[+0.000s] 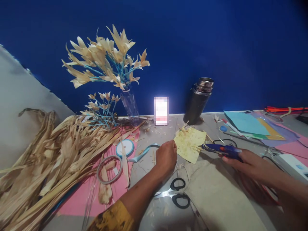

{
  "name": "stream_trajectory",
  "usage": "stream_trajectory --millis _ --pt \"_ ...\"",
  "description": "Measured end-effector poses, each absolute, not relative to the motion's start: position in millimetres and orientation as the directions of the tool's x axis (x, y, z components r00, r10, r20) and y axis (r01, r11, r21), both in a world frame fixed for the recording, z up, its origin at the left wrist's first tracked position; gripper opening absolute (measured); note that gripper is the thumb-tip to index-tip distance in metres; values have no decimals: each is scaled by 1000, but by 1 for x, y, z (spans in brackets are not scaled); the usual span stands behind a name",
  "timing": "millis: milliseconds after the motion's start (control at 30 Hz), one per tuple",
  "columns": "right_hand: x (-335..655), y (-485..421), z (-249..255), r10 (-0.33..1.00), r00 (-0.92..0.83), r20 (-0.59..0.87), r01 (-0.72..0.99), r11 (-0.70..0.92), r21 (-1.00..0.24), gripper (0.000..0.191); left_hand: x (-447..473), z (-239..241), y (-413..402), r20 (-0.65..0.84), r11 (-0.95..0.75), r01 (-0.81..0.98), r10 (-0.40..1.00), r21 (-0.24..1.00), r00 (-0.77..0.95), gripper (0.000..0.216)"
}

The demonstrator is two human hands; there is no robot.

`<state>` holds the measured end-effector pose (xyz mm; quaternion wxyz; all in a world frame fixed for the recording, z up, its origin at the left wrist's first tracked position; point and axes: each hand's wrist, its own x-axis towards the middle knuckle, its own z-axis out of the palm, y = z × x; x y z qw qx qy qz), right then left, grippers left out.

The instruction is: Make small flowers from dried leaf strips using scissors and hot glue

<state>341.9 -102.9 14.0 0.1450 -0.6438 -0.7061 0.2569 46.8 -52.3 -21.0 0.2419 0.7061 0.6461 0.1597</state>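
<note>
My right hand (247, 163) is closed around the grip of a blue glue gun (225, 150). The gun's nozzle points left, at the right side of a yellow paper square (196, 155) with dried glue and plant bits on it. Just left of that paper, my left hand (166, 158) is closed in a fist, and whatever its fingers hold is hidden. A light-blue ribbon (141, 154) runs from its spool (124, 148) up to beside the left hand. Black-handled scissors (181, 194) lie below the left wrist, near a beige cloth (221, 195).
Dried corn husks (55, 154) pile at left beside a tape roll (109, 170) on pink paper. Husk flowers (103, 61) stand in a clear bottle (131, 107). A dark flask (198, 101) and a lit phone (161, 110) are at the back. Coloured sheets (247, 123) lie right.
</note>
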Motion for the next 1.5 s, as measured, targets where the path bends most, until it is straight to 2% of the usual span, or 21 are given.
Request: stream_trajectory --millis 167,267,333,433,667,833,933,1033,1100,1167,1200,1267,1367,1500 --pt "338 -102 16 992 -90 -89 783 15 -621 47 46 -15 -50 -14 -31 720 998 694 56 18" --pt "325 -86 22 985 -120 -121 802 24 -597 48 48 -17 -49 37 -69 691 997 720 60 17" --pt "318 -71 24 975 -133 -178 844 17 -536 47 50 -21 -49 29 -74 712 997 698 75 16" --pt "313 -48 23 971 -58 -230 921 -36 -387 49 51 -26 -49 11 -84 770 995 632 100 15" --pt "299 -39 24 979 40 -200 984 -73 -161 44 50 -32 -50 -23 -99 840 991 534 131 17" --pt "271 -55 32 981 -42 -192 995 60 85 37 52 -28 -52 7 -131 838 989 530 150 17" --pt "264 -60 37 962 -129 -240 978 163 127 28 53 -26 -51 73 -180 843 983 507 166 17" --pt "274 -60 35 960 -162 -228 980 184 77 28 54 -28 -48 48 -193 877 980 439 192 20" --pt "288 -54 28 972 -145 -183 988 132 -82 31 54 -32 -46 19 -195 891 979 410 205 21" --pt "305 -44 20 983 -70 -168 953 16 -302 31 54 -35 -45 9 -205 898 976 390 219 23" --pt "313 -38 15 983 -31 -179 933 -36 -357 35 54 -37 -45 7 -213 901 974 379 227 24" --pt "327 -26 9 978 49 -202 904 -130 -407 44 53 -38 -45 7 -229 905 970 359 242 24" --pt "340 -14 6 970 152 -188 874 -221 -434 46 53 -38 -46 15 -248 908 966 338 259 23" --pt "345 -21 13 975 173 -140 836 -221 -503 42 52 -37 -47 36 -260 909 964 326 263 23"
